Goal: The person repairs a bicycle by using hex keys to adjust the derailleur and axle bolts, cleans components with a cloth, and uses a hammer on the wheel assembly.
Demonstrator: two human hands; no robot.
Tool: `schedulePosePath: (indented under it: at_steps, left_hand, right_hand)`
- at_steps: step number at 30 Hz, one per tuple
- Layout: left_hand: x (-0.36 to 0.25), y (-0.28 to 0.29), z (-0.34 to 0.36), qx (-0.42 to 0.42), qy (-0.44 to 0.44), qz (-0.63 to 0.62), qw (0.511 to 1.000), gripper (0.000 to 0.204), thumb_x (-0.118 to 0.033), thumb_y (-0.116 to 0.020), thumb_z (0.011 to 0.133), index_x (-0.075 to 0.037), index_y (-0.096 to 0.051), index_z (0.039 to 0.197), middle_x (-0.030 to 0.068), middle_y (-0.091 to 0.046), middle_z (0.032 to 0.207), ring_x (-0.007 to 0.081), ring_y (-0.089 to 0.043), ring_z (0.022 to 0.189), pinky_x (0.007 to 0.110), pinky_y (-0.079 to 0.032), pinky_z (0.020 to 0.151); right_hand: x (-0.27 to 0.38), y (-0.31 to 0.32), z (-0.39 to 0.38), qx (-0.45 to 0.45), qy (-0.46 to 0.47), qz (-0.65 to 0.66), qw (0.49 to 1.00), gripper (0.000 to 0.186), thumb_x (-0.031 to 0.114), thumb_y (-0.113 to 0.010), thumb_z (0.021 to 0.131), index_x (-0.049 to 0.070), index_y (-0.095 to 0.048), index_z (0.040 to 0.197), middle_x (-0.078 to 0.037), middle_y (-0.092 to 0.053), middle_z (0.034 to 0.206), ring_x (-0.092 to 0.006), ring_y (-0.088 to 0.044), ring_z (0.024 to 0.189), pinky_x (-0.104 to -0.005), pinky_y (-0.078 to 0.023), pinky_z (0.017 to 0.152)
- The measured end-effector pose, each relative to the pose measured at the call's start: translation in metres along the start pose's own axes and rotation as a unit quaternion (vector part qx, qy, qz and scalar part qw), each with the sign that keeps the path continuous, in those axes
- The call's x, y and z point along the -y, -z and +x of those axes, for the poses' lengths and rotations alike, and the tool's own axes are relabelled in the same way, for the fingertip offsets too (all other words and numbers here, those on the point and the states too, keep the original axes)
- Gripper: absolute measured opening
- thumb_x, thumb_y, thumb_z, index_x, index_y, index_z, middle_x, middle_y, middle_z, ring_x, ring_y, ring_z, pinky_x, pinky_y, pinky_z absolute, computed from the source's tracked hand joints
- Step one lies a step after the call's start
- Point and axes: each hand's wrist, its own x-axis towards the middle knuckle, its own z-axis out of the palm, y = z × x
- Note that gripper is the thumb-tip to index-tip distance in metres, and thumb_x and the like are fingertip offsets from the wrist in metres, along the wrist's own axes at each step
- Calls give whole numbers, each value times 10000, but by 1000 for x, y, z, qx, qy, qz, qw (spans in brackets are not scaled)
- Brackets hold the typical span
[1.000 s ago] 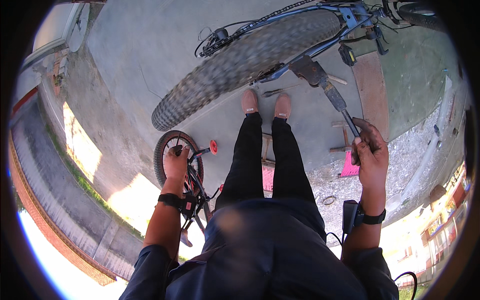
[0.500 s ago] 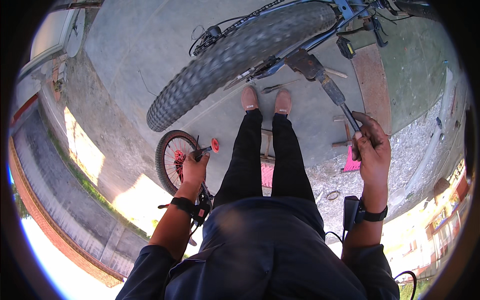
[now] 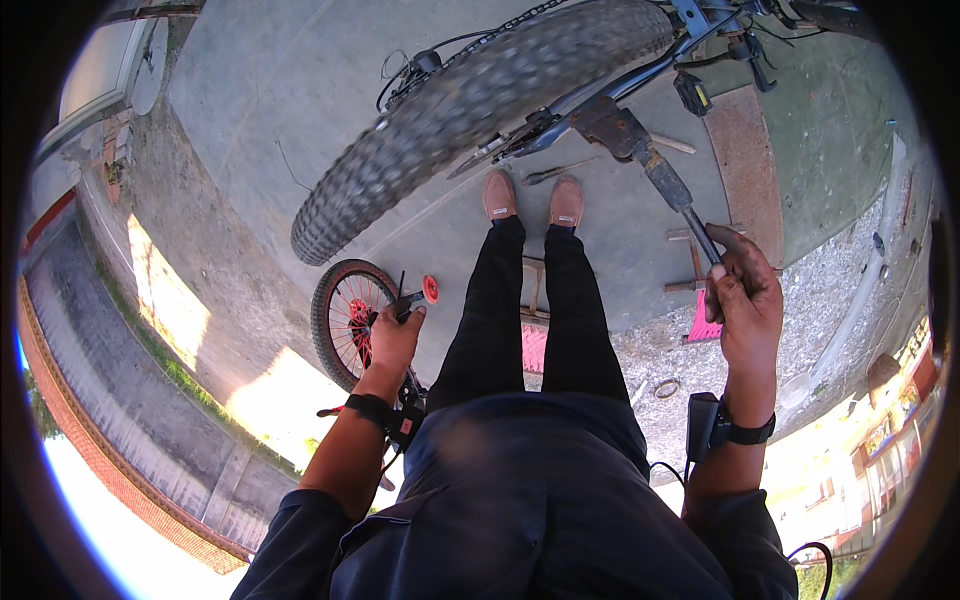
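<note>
My right hand (image 3: pixel 747 295) is closed round the end of a metal rod (image 3: pixel 704 238). Farther up, the rod runs into a grey sleeve (image 3: pixel 667 184), with a dark rusty block (image 3: pixel 608 128) at its far end beside the bicycle frame. My left hand (image 3: pixel 396 338) is closed, and a thin dark stick (image 3: pixel 402 283) rises from it; what lies in the fist is mostly hidden. Just beyond its fingers is a small red disc (image 3: pixel 430 289). A small red-spoked wheel (image 3: pixel 340 310) stands behind this hand. Ahead, a large knobby tyre (image 3: pixel 440 130) looks blurred on its tread.
The blue bicycle frame (image 3: pixel 690 18) and a pedal (image 3: pixel 691 93) are at the top right. A screwdriver-like tool (image 3: pixel 545 176) lies on the concrete past my shoes (image 3: pixel 500 196). A long brown board (image 3: pixel 745 165) and a pink-seated stool (image 3: pixel 705 318) are on the right.
My left hand has shifted slightly to the right, and the thin stick has moved with it. My right hand stays nearly in place on the rod.
</note>
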Motion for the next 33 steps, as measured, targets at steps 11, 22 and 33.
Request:
schedulePosePath:
  at_steps: [11, 22, 33]
  left_hand:
    - [-7, -1, -2, 5, -11, -10, 1000, 396, -294, -689, 812, 16, -662, 1057, 184, -694, 875, 276, -684, 821, 355, -517, 765]
    - [-10, -2, -1, 17, 0, -11, 1000, 383, -290, -687, 813, 9, -665, 1051, 175, -691, 872, 259, -679, 810, 351, -512, 751]
    - [-16, -2, -2, 18, -10, -23, 1000, 381, -273, -680, 821, 32, -661, 1048, 180, -695, 886, 253, -683, 831, 343, -514, 773]
  right_hand:
    - [1, -1, 0, 2, 1, 2, 1000, 369, 10, -557, 878, -31, -532, 1245, 7, -450, 700, -56, -454, 570, -186, -384, 468]
    - [0, 0, 1, 1, 2, 4, 1000, 373, 19, -566, 877, -34, -529, 1244, 9, -453, 700, -52, -450, 565, -185, -382, 468]
    - [-1, 1, 1, 4, 0, 11, 1000, 383, 20, -570, 877, -31, -522, 1254, 10, -452, 704, -52, -449, 564, -185, -379, 468]
